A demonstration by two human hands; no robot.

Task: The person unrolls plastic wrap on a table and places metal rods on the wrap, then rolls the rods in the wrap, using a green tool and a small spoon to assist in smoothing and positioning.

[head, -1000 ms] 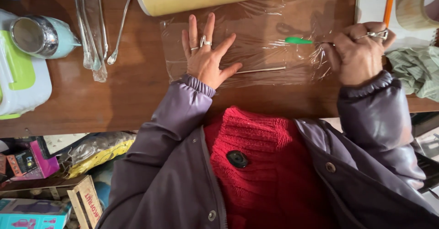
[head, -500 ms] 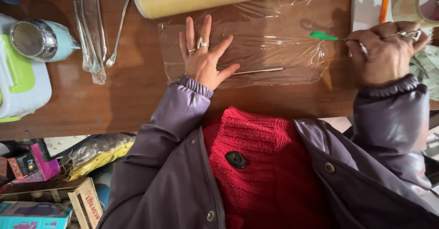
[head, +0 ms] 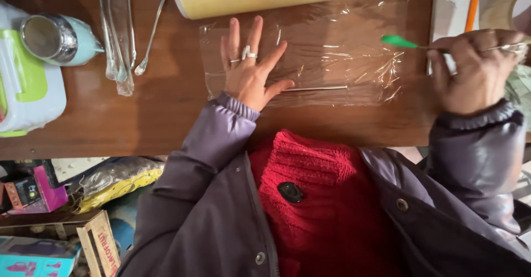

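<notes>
Lighting's soft and even, pretty bright, with only faint shadows. The plastic wrap point(head: 332, 50) throws small glints. The right hand point(head: 475, 69) looks a bit motion-blurred, and the edges bend slightly.

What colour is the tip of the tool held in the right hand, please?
Bright green, on the tool's tip in the right hand; head view.

Bare wood left of film sheet point(head: 332, 55) (cutlery point(head: 119, 39) beyond).

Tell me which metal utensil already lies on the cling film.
The thin straight metal rod beside the left hand's thumb; the spoons lie on bare table further left.
</notes>
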